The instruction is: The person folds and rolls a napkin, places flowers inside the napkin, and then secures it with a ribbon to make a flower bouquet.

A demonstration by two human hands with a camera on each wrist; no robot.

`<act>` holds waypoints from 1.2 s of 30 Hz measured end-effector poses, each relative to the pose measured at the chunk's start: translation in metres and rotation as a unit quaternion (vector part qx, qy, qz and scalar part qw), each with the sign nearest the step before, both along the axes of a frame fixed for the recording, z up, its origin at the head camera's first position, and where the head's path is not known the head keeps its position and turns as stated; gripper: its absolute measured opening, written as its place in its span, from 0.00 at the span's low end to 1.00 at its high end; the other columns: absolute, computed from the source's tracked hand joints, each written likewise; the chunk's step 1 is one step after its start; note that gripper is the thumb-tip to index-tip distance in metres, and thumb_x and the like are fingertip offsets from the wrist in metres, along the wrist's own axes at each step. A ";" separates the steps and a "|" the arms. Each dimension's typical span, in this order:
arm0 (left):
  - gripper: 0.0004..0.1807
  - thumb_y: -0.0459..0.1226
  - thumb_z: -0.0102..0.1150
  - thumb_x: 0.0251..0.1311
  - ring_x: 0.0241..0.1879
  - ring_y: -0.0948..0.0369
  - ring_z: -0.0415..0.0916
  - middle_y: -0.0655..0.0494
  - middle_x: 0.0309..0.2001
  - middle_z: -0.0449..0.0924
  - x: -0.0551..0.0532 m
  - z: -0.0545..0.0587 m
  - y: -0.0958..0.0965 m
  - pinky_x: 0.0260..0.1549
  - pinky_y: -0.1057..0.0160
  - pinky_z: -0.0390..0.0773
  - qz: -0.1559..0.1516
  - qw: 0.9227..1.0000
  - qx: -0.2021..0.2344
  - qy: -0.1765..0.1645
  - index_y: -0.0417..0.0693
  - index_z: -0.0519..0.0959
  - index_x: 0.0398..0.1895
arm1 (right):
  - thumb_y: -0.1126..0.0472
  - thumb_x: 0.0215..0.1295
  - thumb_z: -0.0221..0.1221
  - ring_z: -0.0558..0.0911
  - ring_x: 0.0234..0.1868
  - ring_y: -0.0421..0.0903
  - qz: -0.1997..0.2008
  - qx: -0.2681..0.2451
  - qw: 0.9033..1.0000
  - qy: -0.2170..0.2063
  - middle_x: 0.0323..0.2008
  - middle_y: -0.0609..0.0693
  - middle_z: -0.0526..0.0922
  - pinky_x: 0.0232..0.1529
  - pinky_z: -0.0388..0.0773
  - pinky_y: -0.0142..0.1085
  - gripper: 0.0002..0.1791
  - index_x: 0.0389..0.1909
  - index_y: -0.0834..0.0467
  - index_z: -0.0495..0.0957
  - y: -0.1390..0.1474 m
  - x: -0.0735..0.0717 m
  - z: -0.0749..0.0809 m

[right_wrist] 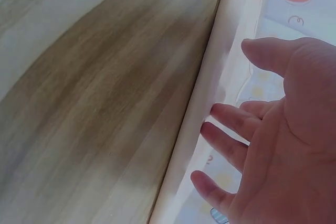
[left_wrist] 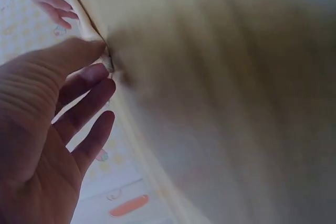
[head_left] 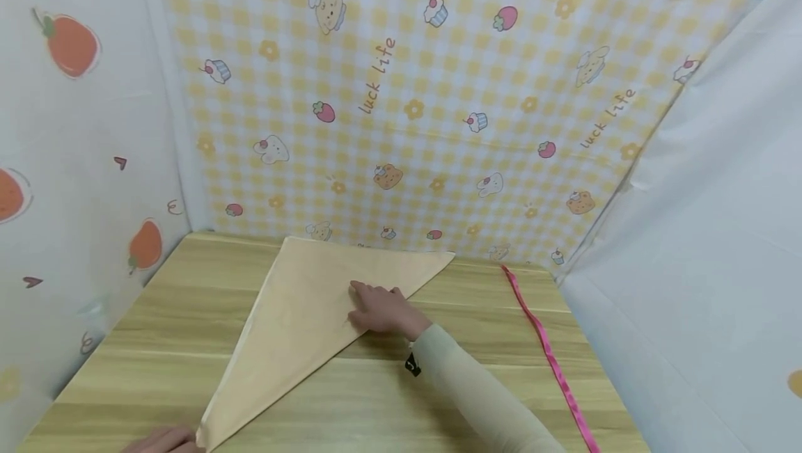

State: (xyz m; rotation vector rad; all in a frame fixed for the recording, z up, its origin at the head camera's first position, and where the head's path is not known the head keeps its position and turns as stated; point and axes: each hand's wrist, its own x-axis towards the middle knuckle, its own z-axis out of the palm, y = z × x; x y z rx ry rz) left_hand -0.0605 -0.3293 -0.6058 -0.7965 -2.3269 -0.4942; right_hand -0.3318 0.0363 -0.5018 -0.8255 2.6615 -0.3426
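Observation:
A peach-coloured cloth (head_left: 313, 307), folded into a triangle with a white edge along its left side, lies flat on the wooden table. Its near corner is pinched between thumb and index finger of my left hand (left_wrist: 47, 103), which shows only partly at the bottom of the head view; the other fingers stay loosely apart. On the long diagonal fold, my right hand (head_left: 385, 310) rests with fingers extended over the cloth. In the right wrist view the fingers of my right hand (right_wrist: 278, 140) are spread and touch the cloth (right_wrist: 210, 93), gripping nothing.
A pink ribbon (head_left: 545, 345) runs lengthwise down the right side of the wooden table (head_left: 351, 404). A small black tag (head_left: 412, 365) hangs by my right sleeve. Printed fabric walls (head_left: 413, 91) enclose the table at the back and both sides.

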 end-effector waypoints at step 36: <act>0.38 0.29 0.83 0.21 0.42 0.82 0.69 0.86 0.47 0.76 -0.003 0.003 -0.007 0.38 0.83 0.68 -0.026 0.997 0.070 -0.010 0.78 0.87 0.38 | 0.41 0.81 0.53 0.66 0.83 0.48 -0.002 -0.034 0.999 -0.010 0.82 0.46 0.67 0.80 0.56 0.63 0.37 0.85 0.46 0.59 0.010 -0.007 0.003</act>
